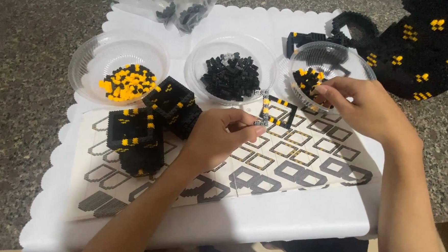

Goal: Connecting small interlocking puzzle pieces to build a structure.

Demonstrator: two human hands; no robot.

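My left hand (219, 138) pinches a small square frame of black, yellow and grey mini bricks (276, 110) and holds it just above a printed instruction sheet (297, 160). My right hand (362, 106) reaches over the rim of a clear bowl (356, 63) that holds black and yellow bricks (307, 79); its fingertips are bent close together at the bowl's edge, and whether they pinch a brick is too small to tell.
Two hollow black-and-yellow brick blocks (135, 141) (174, 105) stand on the sheet's left. A bowl of yellow and black bricks (127, 81) and a bowl of black bricks (230, 75) sit behind. A large black build (424, 39) lies far right. Plastic bags (179, 10) lie at the back.
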